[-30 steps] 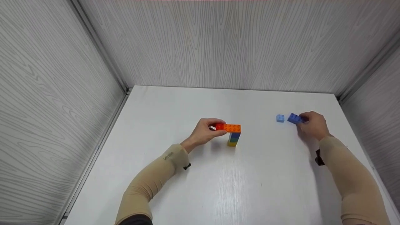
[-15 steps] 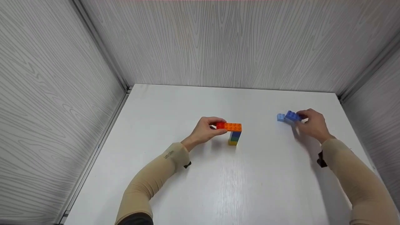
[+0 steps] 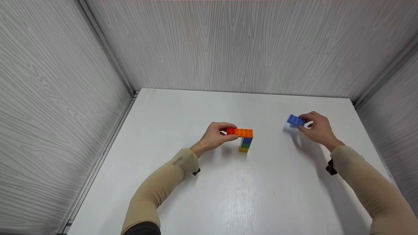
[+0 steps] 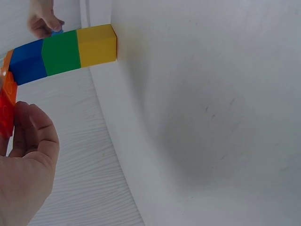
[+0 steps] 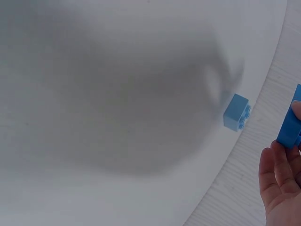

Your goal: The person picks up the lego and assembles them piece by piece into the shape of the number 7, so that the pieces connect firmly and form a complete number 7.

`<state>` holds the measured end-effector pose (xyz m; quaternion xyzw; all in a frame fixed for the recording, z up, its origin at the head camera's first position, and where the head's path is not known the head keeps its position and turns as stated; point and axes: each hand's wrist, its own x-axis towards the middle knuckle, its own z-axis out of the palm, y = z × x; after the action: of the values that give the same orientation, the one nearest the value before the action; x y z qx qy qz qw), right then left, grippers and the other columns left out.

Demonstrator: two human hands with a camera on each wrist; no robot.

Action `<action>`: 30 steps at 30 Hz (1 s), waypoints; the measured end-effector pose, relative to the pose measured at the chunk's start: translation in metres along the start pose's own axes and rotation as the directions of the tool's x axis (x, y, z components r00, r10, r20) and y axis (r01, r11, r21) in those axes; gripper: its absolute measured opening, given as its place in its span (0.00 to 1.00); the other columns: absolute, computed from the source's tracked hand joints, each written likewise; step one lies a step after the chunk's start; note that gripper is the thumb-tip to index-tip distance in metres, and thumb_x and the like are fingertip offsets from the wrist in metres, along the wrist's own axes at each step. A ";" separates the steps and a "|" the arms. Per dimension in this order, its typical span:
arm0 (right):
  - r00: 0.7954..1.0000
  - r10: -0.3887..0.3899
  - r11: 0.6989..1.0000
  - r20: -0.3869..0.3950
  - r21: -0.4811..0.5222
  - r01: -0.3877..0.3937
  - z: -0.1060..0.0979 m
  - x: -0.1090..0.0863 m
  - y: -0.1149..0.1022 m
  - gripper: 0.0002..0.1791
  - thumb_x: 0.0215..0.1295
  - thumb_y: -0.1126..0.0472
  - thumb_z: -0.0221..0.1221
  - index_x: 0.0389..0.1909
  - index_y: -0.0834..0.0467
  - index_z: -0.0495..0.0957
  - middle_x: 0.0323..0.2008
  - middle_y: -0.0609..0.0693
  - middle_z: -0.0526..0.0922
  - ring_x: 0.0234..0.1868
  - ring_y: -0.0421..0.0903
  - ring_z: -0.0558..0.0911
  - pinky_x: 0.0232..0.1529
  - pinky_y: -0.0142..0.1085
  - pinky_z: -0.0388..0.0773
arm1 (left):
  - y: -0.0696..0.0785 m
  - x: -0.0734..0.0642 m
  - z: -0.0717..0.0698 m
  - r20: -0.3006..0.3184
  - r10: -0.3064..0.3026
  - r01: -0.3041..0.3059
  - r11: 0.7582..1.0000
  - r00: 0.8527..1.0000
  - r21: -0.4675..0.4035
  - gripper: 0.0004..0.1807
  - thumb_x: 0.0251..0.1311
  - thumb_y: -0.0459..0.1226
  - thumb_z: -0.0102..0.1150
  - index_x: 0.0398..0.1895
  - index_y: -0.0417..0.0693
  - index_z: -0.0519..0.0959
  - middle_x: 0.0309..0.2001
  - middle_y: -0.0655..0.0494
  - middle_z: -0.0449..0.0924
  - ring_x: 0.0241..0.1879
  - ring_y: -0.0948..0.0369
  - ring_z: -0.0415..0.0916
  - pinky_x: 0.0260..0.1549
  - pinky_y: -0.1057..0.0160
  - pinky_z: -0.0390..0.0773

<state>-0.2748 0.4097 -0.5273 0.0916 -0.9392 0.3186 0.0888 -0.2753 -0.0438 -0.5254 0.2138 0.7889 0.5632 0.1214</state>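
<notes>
My left hand pinches the red brick at the left end of a raised row. Beside that brick sits an orange brick, whose right part rests on an upright column. In the left wrist view the column shows a blue brick, a green brick and a yellow brick at its foot. Over at the right, my right hand holds a long blue brick above the table. A small light-blue brick stands on the table below it, mostly hidden in the head view.
A white table lies under everything. A pale wood-grain wall rises behind its far edge, with further walls at left and right. The arms reach in from the front.
My right hand has moved left and lifted the long blue brick off the table, over the small light-blue brick. The left hand keeps its grip in nearly the same place.
</notes>
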 end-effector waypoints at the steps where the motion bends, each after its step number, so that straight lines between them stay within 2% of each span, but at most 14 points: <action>1: 1.000 0.001 1.000 0.005 0.005 -0.001 0.000 0.001 -0.002 0.22 0.73 0.63 0.72 0.64 0.66 0.86 0.55 0.64 0.87 0.55 0.61 0.86 0.47 0.16 0.74 | 0.000 0.001 0.000 0.001 0.001 -0.001 1.000 1.000 0.000 0.19 0.71 0.41 0.78 0.63 0.49 0.90 0.57 0.51 0.92 0.50 0.59 0.81 0.51 0.67 0.85; 11: 0.995 -0.098 0.994 -0.020 0.042 0.098 0.007 0.005 -0.030 0.19 0.69 0.66 0.74 0.60 0.63 0.89 0.52 0.61 0.89 0.50 0.46 0.84 0.45 0.20 0.80 | 0.002 0.006 0.002 0.007 0.007 -0.007 1.000 1.000 -0.022 0.19 0.70 0.40 0.79 0.61 0.48 0.91 0.56 0.49 0.92 0.49 0.60 0.83 0.49 0.68 0.86; 18: 0.993 -0.121 0.990 -0.001 0.077 0.121 0.010 0.007 -0.055 0.20 0.69 0.66 0.74 0.61 0.61 0.89 0.54 0.59 0.88 0.51 0.48 0.84 0.47 0.19 0.80 | 0.003 0.008 0.004 0.010 0.015 -0.015 1.000 1.000 -0.025 0.19 0.70 0.40 0.78 0.61 0.48 0.91 0.56 0.49 0.92 0.49 0.60 0.82 0.50 0.68 0.85; 21: 0.988 -0.153 0.984 -0.004 0.089 0.153 0.011 0.007 -0.065 0.20 0.68 0.67 0.75 0.60 0.61 0.89 0.54 0.58 0.89 0.51 0.45 0.84 0.47 0.19 0.80 | 0.003 0.009 0.004 0.012 0.013 -0.012 1.000 1.000 -0.019 0.19 0.70 0.40 0.78 0.62 0.49 0.91 0.56 0.50 0.92 0.50 0.60 0.82 0.51 0.68 0.86; 26: 0.979 -0.203 0.974 -0.007 0.096 0.203 0.015 0.008 -0.083 0.21 0.66 0.68 0.77 0.60 0.59 0.90 0.54 0.56 0.90 0.50 0.38 0.83 0.47 0.27 0.85 | 0.003 0.008 0.004 0.010 0.005 -0.005 1.000 1.000 -0.001 0.19 0.71 0.41 0.78 0.62 0.49 0.91 0.56 0.51 0.91 0.50 0.59 0.82 0.51 0.67 0.86; 30: 0.976 -0.219 0.969 0.015 0.122 0.215 0.021 0.008 -0.099 0.22 0.67 0.67 0.77 0.61 0.57 0.90 0.55 0.55 0.90 0.51 0.40 0.83 0.49 0.27 0.85 | 0.003 0.008 0.004 0.007 0.008 -0.008 1.000 1.000 0.003 0.19 0.70 0.41 0.78 0.62 0.49 0.91 0.56 0.51 0.92 0.50 0.59 0.82 0.51 0.67 0.86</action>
<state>-0.2622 0.3188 -0.4844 0.2035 -0.9040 0.3613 0.1040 -0.2804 -0.0360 -0.5230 0.2190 0.7886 0.5616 0.1214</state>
